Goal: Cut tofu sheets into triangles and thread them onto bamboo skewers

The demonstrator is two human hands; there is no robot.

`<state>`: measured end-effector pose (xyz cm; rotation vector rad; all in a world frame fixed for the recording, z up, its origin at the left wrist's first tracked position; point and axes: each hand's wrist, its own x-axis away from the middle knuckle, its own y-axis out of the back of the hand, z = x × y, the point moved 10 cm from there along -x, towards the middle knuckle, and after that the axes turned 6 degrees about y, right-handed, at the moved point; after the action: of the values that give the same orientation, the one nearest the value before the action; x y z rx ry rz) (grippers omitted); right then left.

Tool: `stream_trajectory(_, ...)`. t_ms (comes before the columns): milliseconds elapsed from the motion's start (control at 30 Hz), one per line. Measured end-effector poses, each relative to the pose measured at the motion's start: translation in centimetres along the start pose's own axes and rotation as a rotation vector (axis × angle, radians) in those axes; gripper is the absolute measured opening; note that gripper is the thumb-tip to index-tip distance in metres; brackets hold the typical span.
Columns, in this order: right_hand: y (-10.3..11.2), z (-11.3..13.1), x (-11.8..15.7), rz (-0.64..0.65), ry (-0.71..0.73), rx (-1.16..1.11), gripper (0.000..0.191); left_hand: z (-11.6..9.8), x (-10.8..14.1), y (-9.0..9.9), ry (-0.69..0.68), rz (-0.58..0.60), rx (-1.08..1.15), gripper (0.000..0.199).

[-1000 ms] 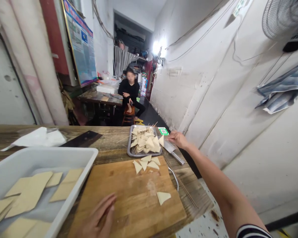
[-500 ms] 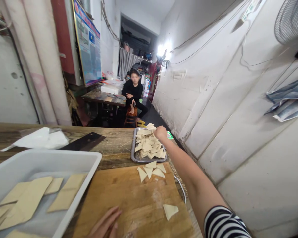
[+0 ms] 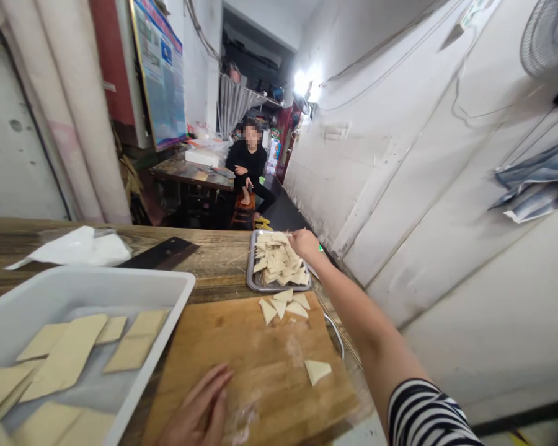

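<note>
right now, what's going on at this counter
A person's right hand is at the right side of a metal tray piled with pale triangles; what it holds, if anything, is hard to tell. The left hand is over the near part of a wooden board, which has several loose triangles on it. A white tub of larger pale sheets stands to the left.

You are probably in a small food shop's preparation room, though its back is dim: your wooden counter (image 3: 218,248) bears a cutting board (image 3: 255,353), a white tub (image 3: 97,288) of pale slabs (image 3: 69,350) and a metal tray (image 3: 256,286) heaped with pale triangles (image 3: 279,257).
</note>
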<state>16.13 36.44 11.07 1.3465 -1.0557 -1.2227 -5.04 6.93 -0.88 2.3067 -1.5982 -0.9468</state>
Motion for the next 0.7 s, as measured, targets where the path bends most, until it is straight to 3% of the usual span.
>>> stream_trajectory(100,0.6,-3.4,5.5,0.022,0.01,0.029,0.038,0.4,0.0,0.2,0.093,-0.021,0.008,0.031)
stream_trajectory(167,-0.1,-6.2,10.2,0.078,-0.005,0.047,0.035,0.5,-0.1,0.1,0.14,0.005,0.011,0.034)
stream_trajectory(267,-2.5,-10.0,17.3,0.18,-0.057,0.061,0.028,0.9,-0.2,-0.3,0.195,0.064,-0.028,0.036)
stream_trajectory(367,-5.4,-12.3,22.8,0.241,-0.113,0.056,0.025,0.9,-0.5,-0.7,0.206,0.115,-0.104,0.041)
stream_trajectory(500,-8.4,-13.6,26.1,0.279,-0.153,0.018,0.024,-1.1,-1.9,-2.9,0.093,0.239,-0.245,0.046)
stream_trajectory(700,-10.0,-14.4,26.2,0.323,-0.176,-0.022,0.022,-5.9,-6.8,-8.0,-0.131,0.371,-0.461,0.045)
